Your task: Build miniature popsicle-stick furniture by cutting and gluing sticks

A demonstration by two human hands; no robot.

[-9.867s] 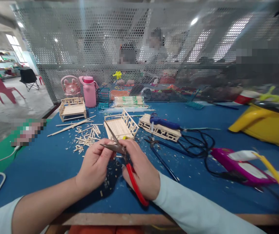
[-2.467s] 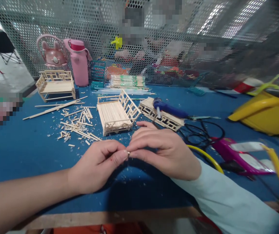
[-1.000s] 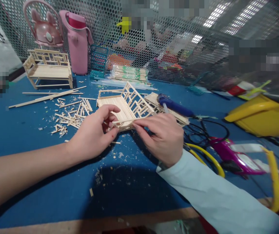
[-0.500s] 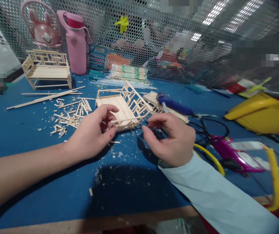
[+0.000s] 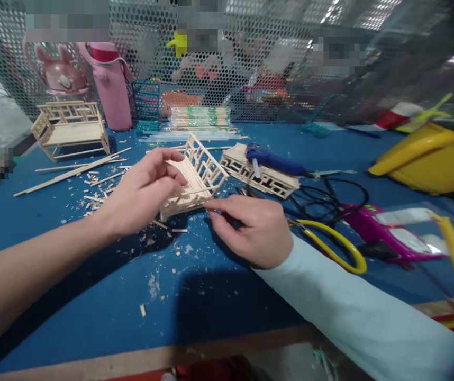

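Note:
A miniature wooden bench (image 5: 189,180) made of thin sticks sits in the middle, with a lattice back at its right side. My left hand (image 5: 147,188) hovers over its near left part, fingers curled and thumb apart from them; nothing shows in its grasp. With thumb and forefinger pinched, my right hand (image 5: 251,225) meets the bench's front edge. Whatever lies between those fingertips is too small to make out. Behind the right hand a blue glue gun (image 5: 277,160) rests across another stick-built lattice piece (image 5: 266,177).
A finished-looking stick bench (image 5: 74,129), a pink bottle (image 5: 111,95) and long sticks (image 5: 68,172) occupy the left. Stick offcuts litter the blue table (image 5: 92,312). Yellow-handled pliers (image 5: 330,246), black cable (image 5: 365,198) and a magenta device (image 5: 386,233) lie at right. Metal mesh (image 5: 246,79) stands behind.
My right hand has moved left, its fingertips closing at the bench's front edge. My left hand has shifted up and its thumb has left the front rail. The view has shifted slightly.

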